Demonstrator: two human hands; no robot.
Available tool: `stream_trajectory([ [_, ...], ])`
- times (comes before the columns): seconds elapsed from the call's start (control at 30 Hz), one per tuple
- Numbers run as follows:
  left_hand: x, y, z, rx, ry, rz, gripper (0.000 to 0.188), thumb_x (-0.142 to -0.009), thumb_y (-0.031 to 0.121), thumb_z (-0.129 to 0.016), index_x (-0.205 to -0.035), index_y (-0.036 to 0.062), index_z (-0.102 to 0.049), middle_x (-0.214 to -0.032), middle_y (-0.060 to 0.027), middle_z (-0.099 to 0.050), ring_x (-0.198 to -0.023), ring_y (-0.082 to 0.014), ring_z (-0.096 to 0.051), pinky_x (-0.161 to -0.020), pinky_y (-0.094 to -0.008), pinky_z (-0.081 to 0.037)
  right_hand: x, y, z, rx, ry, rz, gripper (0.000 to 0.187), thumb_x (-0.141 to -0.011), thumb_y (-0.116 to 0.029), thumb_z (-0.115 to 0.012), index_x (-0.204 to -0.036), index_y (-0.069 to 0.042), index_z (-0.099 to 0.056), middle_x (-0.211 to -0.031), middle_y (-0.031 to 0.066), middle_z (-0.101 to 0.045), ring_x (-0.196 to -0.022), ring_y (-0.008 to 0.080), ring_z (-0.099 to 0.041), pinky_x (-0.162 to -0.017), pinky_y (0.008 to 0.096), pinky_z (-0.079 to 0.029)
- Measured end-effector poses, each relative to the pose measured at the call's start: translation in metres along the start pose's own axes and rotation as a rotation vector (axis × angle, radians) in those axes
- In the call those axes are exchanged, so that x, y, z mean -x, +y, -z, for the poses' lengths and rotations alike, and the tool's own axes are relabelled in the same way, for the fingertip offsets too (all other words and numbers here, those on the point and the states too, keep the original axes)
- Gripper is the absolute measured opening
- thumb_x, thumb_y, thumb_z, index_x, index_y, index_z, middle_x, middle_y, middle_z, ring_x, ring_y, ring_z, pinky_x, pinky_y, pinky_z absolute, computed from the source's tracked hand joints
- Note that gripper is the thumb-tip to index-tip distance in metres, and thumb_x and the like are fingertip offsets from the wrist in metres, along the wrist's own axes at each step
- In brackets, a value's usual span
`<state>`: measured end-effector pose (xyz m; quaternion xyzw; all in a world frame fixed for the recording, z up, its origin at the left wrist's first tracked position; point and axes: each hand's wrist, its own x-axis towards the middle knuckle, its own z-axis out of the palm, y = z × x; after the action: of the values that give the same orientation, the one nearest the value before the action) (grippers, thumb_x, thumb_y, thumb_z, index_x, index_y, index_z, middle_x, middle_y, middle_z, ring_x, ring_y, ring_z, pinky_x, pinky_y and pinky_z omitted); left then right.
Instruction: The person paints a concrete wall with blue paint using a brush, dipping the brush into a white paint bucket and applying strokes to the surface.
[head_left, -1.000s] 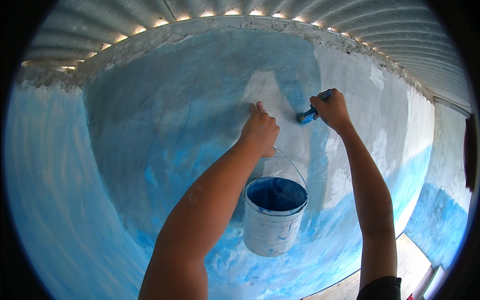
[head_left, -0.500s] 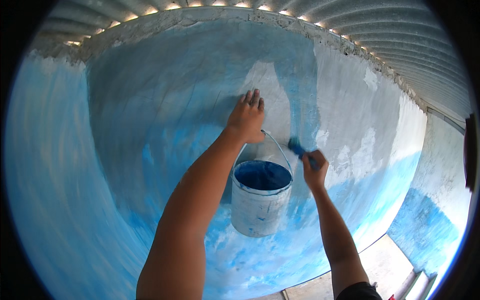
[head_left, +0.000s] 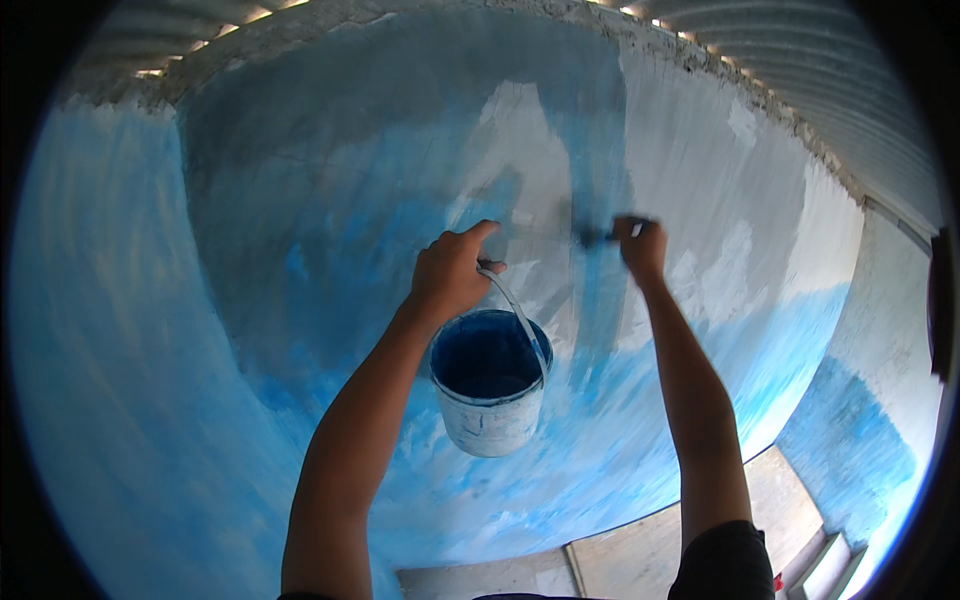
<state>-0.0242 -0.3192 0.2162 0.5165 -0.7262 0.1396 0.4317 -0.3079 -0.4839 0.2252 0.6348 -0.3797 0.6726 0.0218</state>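
A white paint bucket (head_left: 488, 425) smeared with blue hangs by its handle (head_left: 521, 318) from my left hand (head_left: 450, 272). The thumb side of that hand is hooked round the handle, and its forefinger points toward the wall. Dark blue paint coats the bucket's inside; how much is in it I cannot tell. My right hand (head_left: 643, 250) grips a paintbrush (head_left: 598, 236), its bristles blurred against a wet blue vertical stripe on the wall (head_left: 705, 200). Left of the stripe lies a bare pale grey patch (head_left: 520, 130), with blue-grey paint around it.
Blue paint covers the wall section (head_left: 100, 300) at the left. Corrugated roofing (head_left: 800, 100) runs above the wall's rough top edge. At the lower right are a pale floor (head_left: 650, 555), some steps (head_left: 825, 570) and a side wall (head_left: 850, 450) painted partly blue.
My left hand came off the wall with the bucket, moving down and left, and its fingers curled. My right hand raised the brush along the blue stripe. The view tilted slightly down.
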Motion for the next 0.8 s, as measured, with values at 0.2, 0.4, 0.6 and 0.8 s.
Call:
stream_trajectory([
  [0.2,0.046,-0.002,0.008,0.076,0.018,-0.087,0.055,-0.081,0.008,-0.083,-0.131,0.0090,-0.063,-0.078,-0.0115,-0.070,-0.061,-0.0187,-0.066,-0.059,-0.0333,-0.048,-0.003,-0.035,-0.011,-0.418,0.200,0.159,0.021,-0.091,-0.013,-0.071,-0.105,0.002,-0.074,-0.094,0.0142,-0.076,-0.088,0.0200,-0.073,-0.081,0.0306,-0.055],
  [0.4,0.117,-0.014,0.022,0.194,0.030,0.108,0.059,-0.078,-0.003,-0.082,-0.132,0.0076,-0.063,-0.081,-0.0038,-0.055,-0.051,-0.0056,-0.044,-0.049,-0.0243,-0.036,0.203,0.068,-0.048,-0.299,0.008,0.291,0.010,-0.087,0.001,-0.066,-0.096,0.003,-0.071,-0.087,0.0171,-0.069,-0.077,0.0318,-0.068,-0.069,0.0371,-0.052],
  [0.6,0.151,-0.009,0.003,0.319,0.059,0.152,0.058,-0.077,-0.003,-0.082,-0.131,0.0076,-0.063,-0.082,-0.0027,-0.052,-0.054,-0.0042,-0.044,-0.052,-0.0226,-0.036,0.336,0.165,-0.023,-0.030,-0.399,-0.074,0.009,-0.085,-0.007,-0.069,-0.083,0.002,-0.070,-0.080,0.0198,-0.068,-0.074,0.0370,-0.069,-0.067,0.0426,-0.053],
  [0.8,0.190,-0.010,0.007,0.325,0.191,0.273,0.054,-0.078,0.001,-0.084,-0.128,0.0097,-0.065,-0.085,-0.0018,-0.051,-0.057,-0.0036,-0.047,-0.057,-0.0208,-0.039,0.205,0.089,-0.023,-0.204,-0.094,-0.154,0.016,-0.089,-0.013,-0.069,-0.087,0.002,-0.074,-0.079,0.0168,-0.073,-0.075,0.0207,-0.072,-0.070,0.0341,-0.055],
])
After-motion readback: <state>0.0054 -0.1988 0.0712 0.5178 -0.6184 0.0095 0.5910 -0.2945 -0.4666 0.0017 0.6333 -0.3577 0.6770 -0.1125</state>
